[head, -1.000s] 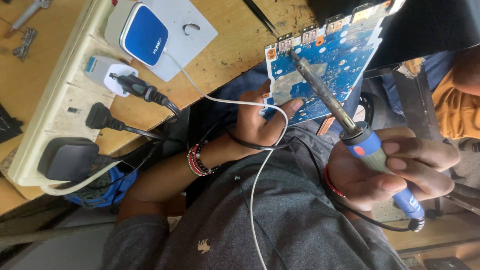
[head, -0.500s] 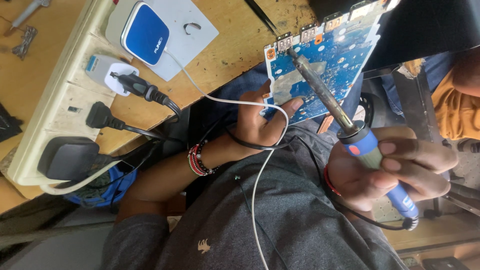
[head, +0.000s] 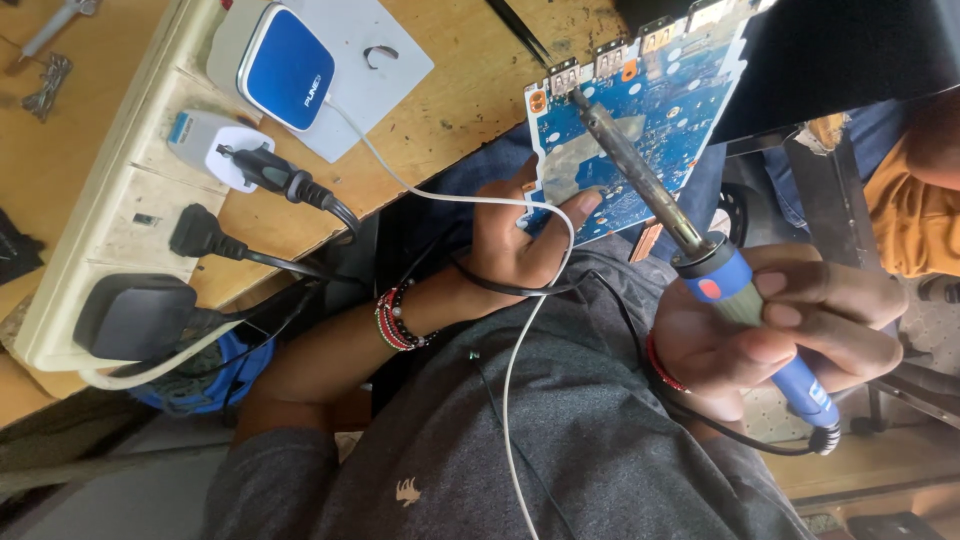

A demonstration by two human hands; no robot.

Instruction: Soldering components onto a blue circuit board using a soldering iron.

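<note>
My left hand (head: 520,245) grips the lower edge of a blue circuit board (head: 670,110), thumb pressed on its face; the board is propped against the wooden bench edge. My right hand (head: 790,330) is wrapped around the blue handle of a soldering iron (head: 640,180). The iron's metal shaft lies across the board, and its tip rests near the metal ports at the board's upper left corner. A beaded bracelet circles my left wrist. A white cable (head: 520,340) and a black cord cross my left hand.
On the wooden bench, a cream power strip (head: 110,200) holds a white adapter and two black plugs. A blue-and-white device (head: 285,55) lies on a white sheet. Black tweezers (head: 520,35) sit by the board. A person in orange (head: 910,200) is at the right.
The soldering iron's tip has crept slightly up and left along the board toward the ports. My left hand and the board have barely moved.
</note>
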